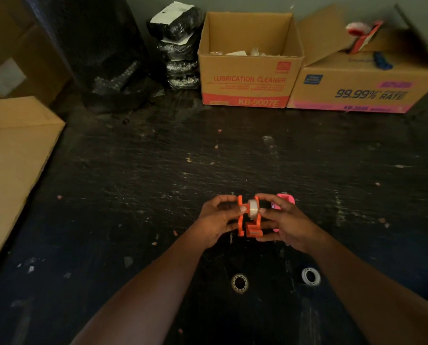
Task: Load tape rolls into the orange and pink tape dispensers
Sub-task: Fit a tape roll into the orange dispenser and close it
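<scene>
— Seating the roll (252,208) in the orange dispenser (249,229), are we?

— We are. Our left hand (216,221) and right hand (284,221) grip its two sides, fingers curled round it, thumbs against the roll between the walls.

— And next?

— We judge it needs pressing down until it catches. Then the pink dispenser (286,199), just behind our right hand, takes one of the loose rolls (239,283) lying near us.

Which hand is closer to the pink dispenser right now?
Right. The right hand partly covers the pink dispenser; the left hand is beyond the orange dispenser, farther left.
</scene>
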The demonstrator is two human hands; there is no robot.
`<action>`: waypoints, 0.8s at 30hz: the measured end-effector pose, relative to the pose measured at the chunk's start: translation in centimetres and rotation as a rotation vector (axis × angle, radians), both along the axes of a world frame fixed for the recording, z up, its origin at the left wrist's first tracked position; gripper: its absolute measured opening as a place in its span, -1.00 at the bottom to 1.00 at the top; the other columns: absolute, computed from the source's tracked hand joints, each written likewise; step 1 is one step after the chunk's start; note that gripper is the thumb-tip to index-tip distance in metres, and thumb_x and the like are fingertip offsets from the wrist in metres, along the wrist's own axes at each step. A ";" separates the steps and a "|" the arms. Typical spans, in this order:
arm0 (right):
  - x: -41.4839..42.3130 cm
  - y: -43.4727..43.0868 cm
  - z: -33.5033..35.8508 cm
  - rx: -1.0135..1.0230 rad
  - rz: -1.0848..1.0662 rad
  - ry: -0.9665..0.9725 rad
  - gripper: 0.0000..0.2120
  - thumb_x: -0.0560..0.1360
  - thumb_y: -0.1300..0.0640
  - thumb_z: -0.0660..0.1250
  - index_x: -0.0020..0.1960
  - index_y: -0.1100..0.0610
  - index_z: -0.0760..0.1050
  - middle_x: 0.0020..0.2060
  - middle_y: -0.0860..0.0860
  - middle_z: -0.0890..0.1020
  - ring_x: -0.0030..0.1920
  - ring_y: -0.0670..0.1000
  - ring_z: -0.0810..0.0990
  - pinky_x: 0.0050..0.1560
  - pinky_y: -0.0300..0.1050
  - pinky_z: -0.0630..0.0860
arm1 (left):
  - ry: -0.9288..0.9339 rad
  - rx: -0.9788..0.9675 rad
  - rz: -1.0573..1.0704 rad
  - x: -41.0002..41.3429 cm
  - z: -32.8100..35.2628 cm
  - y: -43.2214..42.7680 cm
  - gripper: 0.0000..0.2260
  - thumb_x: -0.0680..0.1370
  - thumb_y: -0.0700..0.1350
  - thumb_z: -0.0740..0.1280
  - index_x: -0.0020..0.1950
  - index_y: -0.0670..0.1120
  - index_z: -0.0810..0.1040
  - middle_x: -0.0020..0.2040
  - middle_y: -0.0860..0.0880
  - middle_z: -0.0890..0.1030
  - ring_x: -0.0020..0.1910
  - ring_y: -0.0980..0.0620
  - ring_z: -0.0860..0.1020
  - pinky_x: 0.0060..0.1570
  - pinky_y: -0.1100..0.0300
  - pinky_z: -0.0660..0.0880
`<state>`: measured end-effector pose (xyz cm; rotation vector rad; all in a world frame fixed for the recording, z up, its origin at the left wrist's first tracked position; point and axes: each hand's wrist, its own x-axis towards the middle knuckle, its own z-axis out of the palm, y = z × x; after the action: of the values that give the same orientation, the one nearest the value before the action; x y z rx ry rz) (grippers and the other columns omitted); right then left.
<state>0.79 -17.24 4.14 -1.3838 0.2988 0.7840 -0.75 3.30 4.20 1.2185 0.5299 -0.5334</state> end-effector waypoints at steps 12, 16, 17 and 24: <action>0.3 0.4 0.5 0.016 0.033 -0.023 -0.64 0.62 0.19 0.33 0.37 -0.10 0.50 0.12 0.16 0.74 0.08 0.23 0.75 -0.02 0.20 0.69 | -0.009 -0.061 0.010 -0.1 0.1 0.3 -0.66 0.53 -0.20 0.48 0.30 -0.12 0.57 0.21 -0.15 0.69 0.14 -0.11 0.71 0.09 -0.04 0.66; 0.3 0.6 0.5 0.031 0.026 -0.022 -0.64 0.63 0.20 0.32 0.37 -0.09 0.50 0.13 0.16 0.74 0.09 0.24 0.75 0.00 0.23 0.69 | -0.019 -0.049 0.010 0.0 -0.1 0.4 -0.66 0.51 -0.23 0.49 0.28 -0.12 0.59 0.21 -0.15 0.69 0.15 -0.11 0.70 0.12 -0.07 0.65; 0.3 0.7 0.5 0.032 0.024 -0.025 -0.64 0.63 0.21 0.32 0.37 -0.08 0.51 0.12 0.16 0.74 0.09 0.25 0.75 0.01 0.25 0.69 | -0.015 -0.045 0.012 0.0 -0.2 0.4 -0.65 0.50 -0.23 0.50 0.28 -0.12 0.59 0.21 -0.15 0.69 0.15 -0.12 0.70 0.13 -0.09 0.65; 0.3 0.9 0.9 0.013 0.034 -0.037 -0.65 0.63 0.21 0.31 0.37 -0.06 0.50 0.11 0.16 0.75 0.07 0.24 0.76 -0.04 0.21 0.70 | 0.002 -0.037 0.003 0.2 -0.5 0.4 -0.62 0.48 -0.21 0.52 0.28 -0.11 0.59 0.23 -0.16 0.68 0.17 -0.14 0.69 0.17 -0.15 0.63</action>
<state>1.09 -16.35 5.02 -1.3927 0.2416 0.7865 -0.52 3.74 3.74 1.1821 0.5214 -0.5399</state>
